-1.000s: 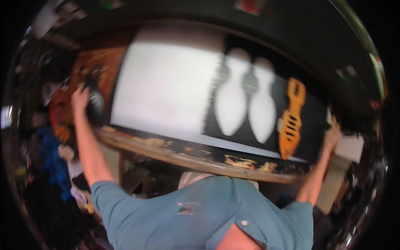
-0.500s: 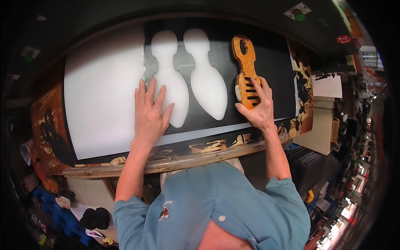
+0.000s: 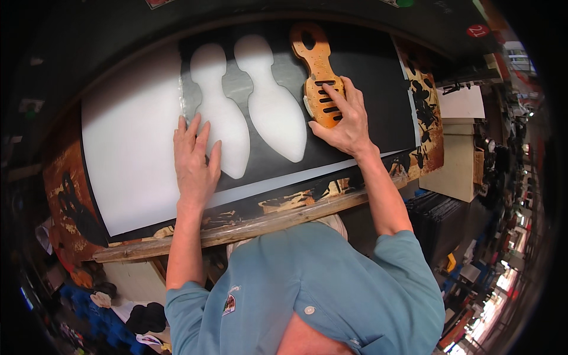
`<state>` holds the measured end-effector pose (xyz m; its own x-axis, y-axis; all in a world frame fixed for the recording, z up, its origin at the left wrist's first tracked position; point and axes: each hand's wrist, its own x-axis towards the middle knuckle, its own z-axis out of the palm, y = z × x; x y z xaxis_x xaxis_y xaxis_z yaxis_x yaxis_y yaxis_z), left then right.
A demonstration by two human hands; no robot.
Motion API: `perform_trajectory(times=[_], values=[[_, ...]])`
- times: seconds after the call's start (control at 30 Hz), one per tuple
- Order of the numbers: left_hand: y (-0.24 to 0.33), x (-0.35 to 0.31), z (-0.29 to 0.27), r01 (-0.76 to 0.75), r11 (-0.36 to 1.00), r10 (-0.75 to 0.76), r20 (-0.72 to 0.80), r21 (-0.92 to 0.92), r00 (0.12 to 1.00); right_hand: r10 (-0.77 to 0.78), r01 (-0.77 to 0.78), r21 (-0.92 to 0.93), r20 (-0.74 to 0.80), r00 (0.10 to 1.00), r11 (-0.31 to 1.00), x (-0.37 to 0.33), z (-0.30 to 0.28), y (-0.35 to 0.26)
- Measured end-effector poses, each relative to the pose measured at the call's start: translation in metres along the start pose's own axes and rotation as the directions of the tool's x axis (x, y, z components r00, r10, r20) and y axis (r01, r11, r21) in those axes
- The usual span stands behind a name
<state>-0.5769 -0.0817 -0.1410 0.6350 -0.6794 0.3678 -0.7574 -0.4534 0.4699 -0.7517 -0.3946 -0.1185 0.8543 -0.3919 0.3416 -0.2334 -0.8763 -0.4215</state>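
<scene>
My right hand (image 3: 349, 121) grips the lower part of an orange, sole-shaped cutting die (image 3: 323, 71); its thumb is at the left edge and its fingers lie over the slotted top. The die stands on a black sheet (image 3: 373, 89), with an oval hole at its far end. To its left are two white sole-shaped areas in the sheet, one nearer the die (image 3: 275, 109) and one farther left (image 3: 219, 118). My left hand (image 3: 196, 163) lies flat with fingers spread, at the left edge of the farther-left shape, holding nothing.
A wide white sheet (image 3: 133, 142) covers the left of the work surface. Along the front runs a worn wooden edge (image 3: 266, 219). A dark machine beam with a green button (image 3: 404, 2) spans the far side. Black stacked material (image 3: 441, 222) stands at the right, below a pale cabinet (image 3: 452, 154).
The cutting die has moved left and away from me with my right hand, closer to the nearer white shape. My left hand stays nearly in place on the sheet. The view has shifted slightly.
</scene>
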Motion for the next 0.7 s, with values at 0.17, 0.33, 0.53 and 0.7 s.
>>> perform_trajectory(times=[0.17, 0.33, 0.53, 0.7], values=[[0.008, -0.006, -0.006, 0.027, 0.995, -0.034, -0.076, -0.093, 0.997, -0.011, 0.011, 0.015, 0.011, 1.0, 1.0, 0.003, -0.001, 0.004], [0.069, -0.052, -0.027, 0.068, 0.914, -0.082, -0.017, -0.401, 0.996, 0.066, -0.057, 0.101, -0.08, 0.995, 0.993, -0.012, -0.005, -0.001], [0.12, -0.099, 0.01, -0.025, 0.895, 0.043, 0.03, -0.444, 0.999, 0.138, -0.08, 0.279, -0.195, 0.971, 0.957, -0.017, 0.007, -0.004], [0.111, -0.109, 0.022, -0.033, 0.937, 0.03, -0.016, -0.347, 0.999, 0.233, -0.058, 0.535, -0.265, 0.936, 0.843, -0.01, -0.031, 0.005]])
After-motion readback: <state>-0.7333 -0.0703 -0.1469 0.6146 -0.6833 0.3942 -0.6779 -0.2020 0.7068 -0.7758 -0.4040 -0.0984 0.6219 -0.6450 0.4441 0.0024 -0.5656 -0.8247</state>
